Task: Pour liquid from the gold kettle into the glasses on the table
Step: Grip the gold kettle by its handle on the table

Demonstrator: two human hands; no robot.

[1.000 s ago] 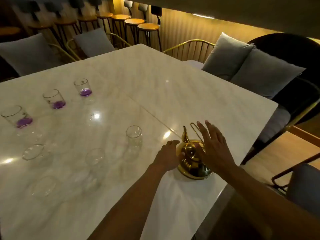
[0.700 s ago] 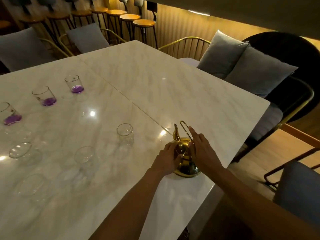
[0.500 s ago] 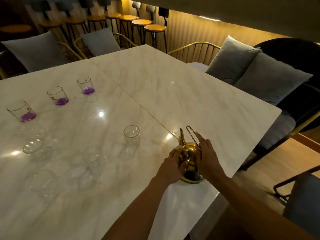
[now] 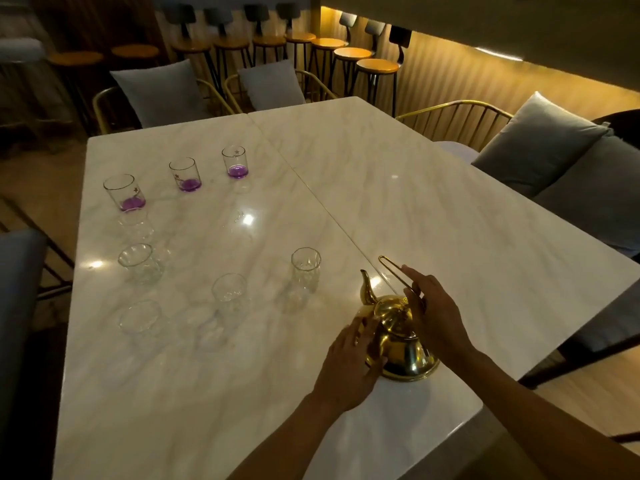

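- The gold kettle (image 4: 398, 336) stands on the marble surface (image 4: 433, 209) close to its near right edge, spout (image 4: 366, 287) pointing away towards the glasses, thin wire handle (image 4: 398, 277) leaning back.
- The left hand (image 4: 349, 368) lies against the kettle's left flank with its fingers (image 4: 362, 332) loosely spread, steadying rather than gripping.
- The right hand (image 4: 434, 313) is curled at the handle, fingers partly closed around the wire; whether the hold is firm cannot be told.
- Risk: the polished body looks slippery and the handle is thin, so a lift on a half-made hold could let the kettle swing and spill onto the surface before it reaches a glass.
- Risk: it sits near the edge, so a nudge from either hand could push it off.
- Risk: the nearest clear glass (image 4: 305, 270) and its neighbour (image 4: 228, 293) are narrow and light; a low spout or a passing forearm could tip them.
- Three far glasses, such as the right one (image 4: 235, 162), already hold purple liquid; reaching over the near row invites a knock.
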